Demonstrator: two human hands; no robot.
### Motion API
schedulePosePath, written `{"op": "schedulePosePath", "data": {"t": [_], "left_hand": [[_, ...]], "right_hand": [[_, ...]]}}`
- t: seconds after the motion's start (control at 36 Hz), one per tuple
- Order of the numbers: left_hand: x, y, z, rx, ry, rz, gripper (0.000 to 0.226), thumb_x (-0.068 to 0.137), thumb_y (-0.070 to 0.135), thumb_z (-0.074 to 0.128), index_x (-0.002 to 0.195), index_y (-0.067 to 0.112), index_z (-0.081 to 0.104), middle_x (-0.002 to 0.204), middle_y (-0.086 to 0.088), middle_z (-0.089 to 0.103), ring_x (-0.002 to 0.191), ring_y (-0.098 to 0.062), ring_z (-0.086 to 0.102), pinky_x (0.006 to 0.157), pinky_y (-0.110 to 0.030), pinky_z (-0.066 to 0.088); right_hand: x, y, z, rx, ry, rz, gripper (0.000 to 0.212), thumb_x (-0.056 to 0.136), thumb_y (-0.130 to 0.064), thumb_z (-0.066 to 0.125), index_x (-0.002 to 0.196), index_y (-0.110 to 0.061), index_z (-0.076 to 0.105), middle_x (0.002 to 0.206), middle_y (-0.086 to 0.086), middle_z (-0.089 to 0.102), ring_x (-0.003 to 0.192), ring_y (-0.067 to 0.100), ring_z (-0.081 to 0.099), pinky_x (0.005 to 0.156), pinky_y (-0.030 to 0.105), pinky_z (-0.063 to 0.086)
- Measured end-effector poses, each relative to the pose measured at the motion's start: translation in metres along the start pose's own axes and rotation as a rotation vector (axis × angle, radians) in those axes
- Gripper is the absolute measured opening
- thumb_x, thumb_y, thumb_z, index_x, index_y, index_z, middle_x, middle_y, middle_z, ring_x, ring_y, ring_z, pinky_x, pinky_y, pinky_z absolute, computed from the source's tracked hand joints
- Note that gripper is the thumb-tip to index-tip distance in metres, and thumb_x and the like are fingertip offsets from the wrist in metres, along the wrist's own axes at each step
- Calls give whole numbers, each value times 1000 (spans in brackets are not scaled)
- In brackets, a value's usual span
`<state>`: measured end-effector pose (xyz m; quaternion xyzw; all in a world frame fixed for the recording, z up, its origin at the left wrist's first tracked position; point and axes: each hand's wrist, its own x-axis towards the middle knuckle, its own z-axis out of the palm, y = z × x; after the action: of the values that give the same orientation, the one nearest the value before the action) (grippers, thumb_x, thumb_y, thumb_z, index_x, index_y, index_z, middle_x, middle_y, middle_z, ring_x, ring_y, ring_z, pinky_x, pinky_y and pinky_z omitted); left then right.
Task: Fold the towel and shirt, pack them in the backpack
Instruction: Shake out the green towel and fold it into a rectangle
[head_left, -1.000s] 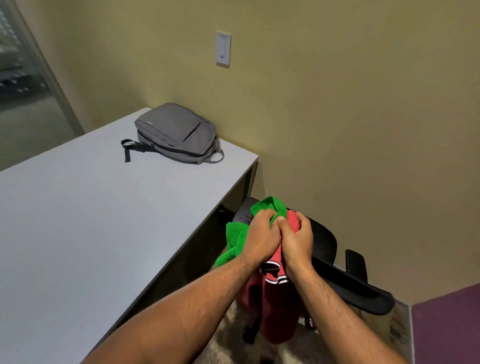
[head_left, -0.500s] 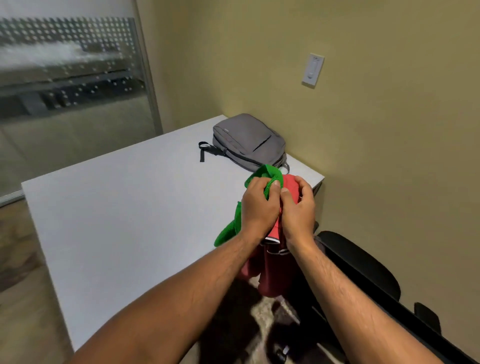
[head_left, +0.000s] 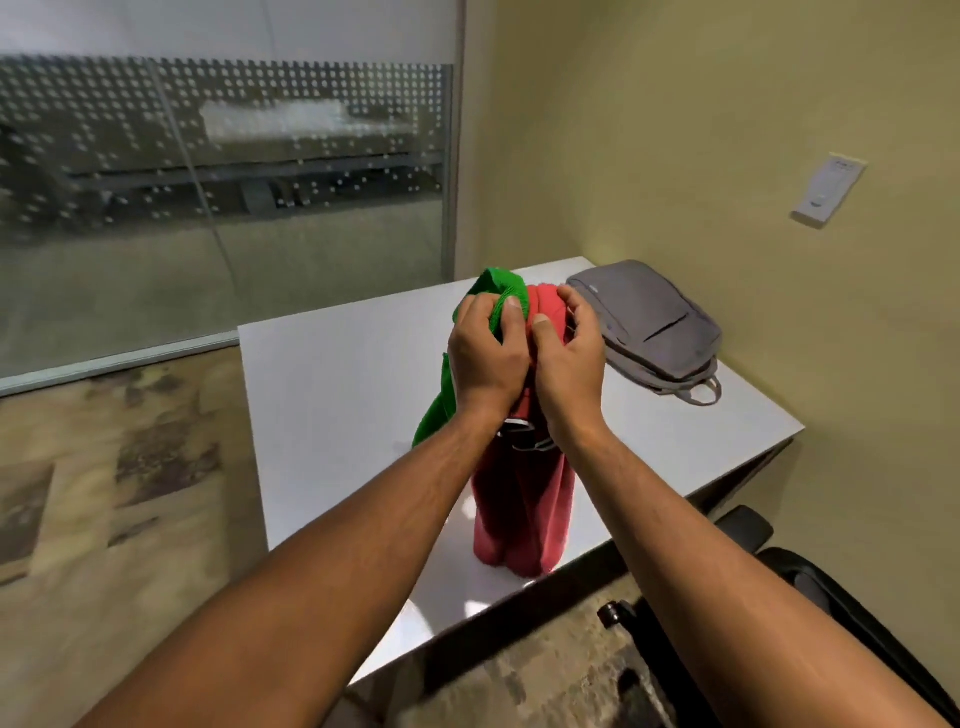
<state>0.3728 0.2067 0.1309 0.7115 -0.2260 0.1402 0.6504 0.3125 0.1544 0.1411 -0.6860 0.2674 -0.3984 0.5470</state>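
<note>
Step in hand: I judge that the person is bringing both cloths to the tabletop (head_left: 332, 374); no folding has begun, and nothing is packed yet.
Left hand: the left hand (head_left: 488, 358) is clenched around a bunch of the green towel (head_left: 498, 283), with the thumb pressing the cloth near its top.
Right hand: the right hand (head_left: 569, 358) grasps the top of the red shirt (head_left: 519, 509), its fingers curled over the bunched fabric.
Towel: it sticks up above the left hand and hangs down on the side away from the backpack (head_left: 649, 322); it is crumpled, not flat.
Shirt: it hangs down from the right hand in long folds, and its lower end seems to touch the tabletop near the front edge, well apart from the backpack.
Backpack: the grey bag lies flat at the far corner of the tabletop, close to the wall; I cannot tell if a zipper is open.
Chair: a black chair (head_left: 831, 613) stands below the tabletop edge, on the same side as the backpack.
Next move: in my judgement the two cloths must first be separated and one of them laid flat on the bare surface between the shirt and the backpack, then smoothed before the first fold.
Care needed: the cloths are held very close together, so one hand must let go without dropping its piece off the edge.
</note>
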Motion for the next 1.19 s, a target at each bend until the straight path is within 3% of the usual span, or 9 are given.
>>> {"op": "schedulePosePath", "data": {"t": [0.11,0.31,0.47,0.67,0.78,0.83,0.94,1.11,1.19], "left_hand": [[23,-15,-33,37,87,16,19,99,24,56,81,21,53,84,-2,59,72,-9,48,62,-8,33],[47,-39,-86,122,218,15,19,99,22,56,80,19,53,82,-2,58,74,-16,50,64,-22,35],[56,-57,-120,207,293,-20,19,100,16,57,83,10,58,85,-1,58,76,-10,49,65,-5,35],[67,-91,-138,292,379,-83,20,101,22,56,84,12,60,87,-2,60,78,-15,53,67,-24,36],[72,-106,-143,361,411,-115,19,102,24,55,86,14,61,89,5,56,78,-9,50,62,-13,33],[75,-113,-145,402,431,-130,19,102,25,54,87,15,61,89,8,54,78,-7,49,60,-14,31],[75,-131,-148,495,412,-226,19,104,31,51,96,17,62,93,11,53,81,-13,55,64,-28,34],[60,-160,-147,545,266,-383,19,106,31,48,111,17,60,102,10,52,87,-13,52,71,-28,34],[48,-183,-143,539,200,-472,16,104,31,50,115,22,57,108,8,58,93,-18,56,76,-33,41]], "right_hand": [[-1,-5,43,31,-69,-16,47,87,-38,57,134,-33,57,131,-8,64,121,13,62,106,46,52],[-14,-14,102,82,-228,-17,55,87,-33,53,141,-26,54,136,-5,62,124,13,60,109,44,50],[-20,-6,138,106,-406,-1,55,91,-27,50,146,-24,50,141,-4,59,128,12,57,111,42,48],[-14,13,172,105,-594,16,58,88,-22,48,146,-25,48,141,-3,56,128,14,56,110,45,49],[-7,26,187,103,-707,39,60,86,-19,46,146,-28,46,139,-4,55,126,16,56,107,48,51],[-4,33,195,101,-756,51,61,87,-17,45,146,-29,45,141,-4,54,128,15,55,108,48,50],[1,51,207,65,-849,63,61,88,-15,44,147,-31,42,142,-6,51,129,14,54,111,47,48],[3,88,210,-28,-973,87,56,91,-10,44,139,-38,37,142,-7,48,130,11,52,115,43,44],[5,109,209,-104,-1038,65,52,91,-16,44,140,-32,38,143,-4,48,129,11,51,115,38,42]]}}
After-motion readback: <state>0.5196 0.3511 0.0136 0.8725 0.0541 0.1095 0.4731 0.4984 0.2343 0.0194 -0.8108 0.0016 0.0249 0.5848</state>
